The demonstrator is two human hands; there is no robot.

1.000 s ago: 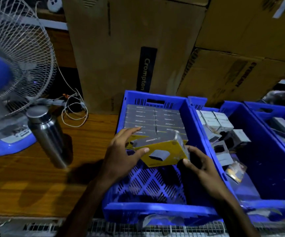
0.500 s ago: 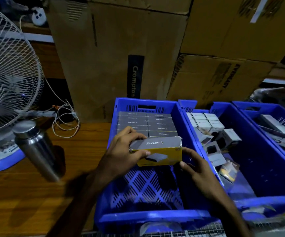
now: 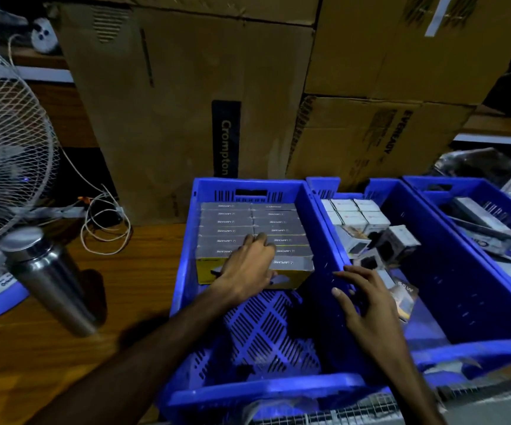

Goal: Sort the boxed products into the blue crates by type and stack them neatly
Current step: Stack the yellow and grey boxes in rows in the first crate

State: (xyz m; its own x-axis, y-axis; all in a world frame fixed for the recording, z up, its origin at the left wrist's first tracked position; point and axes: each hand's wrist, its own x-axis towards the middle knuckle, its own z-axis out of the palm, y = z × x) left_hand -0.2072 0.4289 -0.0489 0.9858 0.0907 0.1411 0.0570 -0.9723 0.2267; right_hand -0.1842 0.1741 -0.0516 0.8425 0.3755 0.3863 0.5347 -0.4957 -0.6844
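The left hand lies flat on top of the grey and yellow boxes in the left blue crate. Its fingers are straight and press down on the box tops; it grips nothing. The newest box stands at the near end of the right row, with its yellow front facing the person. The right hand hangs over the wall between the two crates. Its fingers are loose and spread, and it holds nothing.

The step in hand looks like pressing the new box snug into its row. To do it well, the left hand should push gently toward the far wall, so no gap is left between boxes. The tops should all sit level, like one flat floor. The new box looks set a little to the right of the row, so a small nudge may line it up.

The near half of the left crate shows only its slotted bottom, so more boxes can go there. The middle blue crate holds small white boxes, neat at the far end and tumbled nearer in. The right hand is close to those loose ones, so it may pick one next. It should grab a box by its sides and not squash it.

A steel bottle and a fan stand on the wooden tabletop to the left, well apart from the crates.
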